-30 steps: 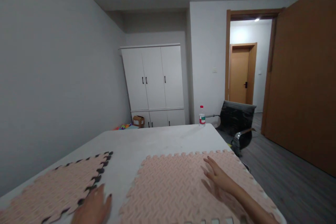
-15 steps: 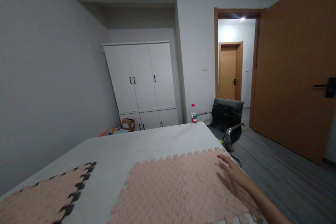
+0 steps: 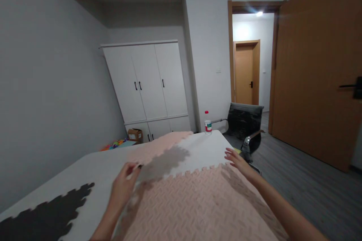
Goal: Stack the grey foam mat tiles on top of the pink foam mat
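- Half a second ago a pink puzzle-edged mat lay over the dark one on the left and the left hand was out of sight; now the left hand (image 3: 124,180) has the raised pink foam mat (image 3: 162,145) up off the bench (image 3: 209,145).
- That leaves the dark foam mat (image 3: 45,214) bare, left of and nearer than the left fingers; the two sheets look to be separate pieces, so the pink one seems free to be turned or shifted.
- The left fingers are nearly closed, pinching the raised mat by its near edge; the sheet stretches ahead and to the right of them, tilted, with its shadow on the bench beneath.
- The right hand (image 3: 240,162) has its fingers spread and grips nothing; they are over the far right corner of the lower pink foam mat (image 3: 192,199), and whether they touch it cannot be told.
- The raised mat is pale pink with a scalloped edge; blur hides its surface pattern. The lower mat, between the two hands and toward the wearer, lies flat, with a woven-looking relief and interlocking tabs.
- Beyond the right fingers stands a red-capped bottle (image 3: 208,125).
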### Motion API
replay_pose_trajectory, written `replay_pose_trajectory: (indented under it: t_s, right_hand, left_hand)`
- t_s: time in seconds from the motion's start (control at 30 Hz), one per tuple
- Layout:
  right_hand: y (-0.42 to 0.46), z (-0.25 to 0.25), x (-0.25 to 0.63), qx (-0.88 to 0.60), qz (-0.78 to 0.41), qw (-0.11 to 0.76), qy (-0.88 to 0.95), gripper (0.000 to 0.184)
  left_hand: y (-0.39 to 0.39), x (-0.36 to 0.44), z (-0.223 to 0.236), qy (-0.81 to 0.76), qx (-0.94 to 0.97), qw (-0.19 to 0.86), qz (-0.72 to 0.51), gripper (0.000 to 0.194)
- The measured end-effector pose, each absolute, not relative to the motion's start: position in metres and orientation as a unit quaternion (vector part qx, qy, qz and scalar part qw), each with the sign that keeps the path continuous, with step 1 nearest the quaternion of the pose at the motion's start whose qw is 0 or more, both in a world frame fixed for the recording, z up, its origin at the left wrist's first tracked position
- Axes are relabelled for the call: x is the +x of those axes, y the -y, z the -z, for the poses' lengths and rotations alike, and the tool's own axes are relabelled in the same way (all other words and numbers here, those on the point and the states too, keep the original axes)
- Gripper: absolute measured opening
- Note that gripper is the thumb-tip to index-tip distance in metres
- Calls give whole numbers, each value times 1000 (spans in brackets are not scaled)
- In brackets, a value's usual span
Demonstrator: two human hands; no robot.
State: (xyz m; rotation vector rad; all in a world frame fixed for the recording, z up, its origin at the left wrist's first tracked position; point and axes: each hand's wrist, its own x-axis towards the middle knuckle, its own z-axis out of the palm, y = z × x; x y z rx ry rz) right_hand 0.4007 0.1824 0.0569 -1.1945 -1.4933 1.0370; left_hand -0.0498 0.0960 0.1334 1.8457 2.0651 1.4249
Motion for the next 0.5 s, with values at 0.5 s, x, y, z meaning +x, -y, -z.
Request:
replay_pose_trajectory:
  t_s: [0.5]
  right_hand:
    - [-293,20,453,-573,-211,437,660,67]
  left_hand:
    - [-232,110,-24,-568,768,131,-266,20]
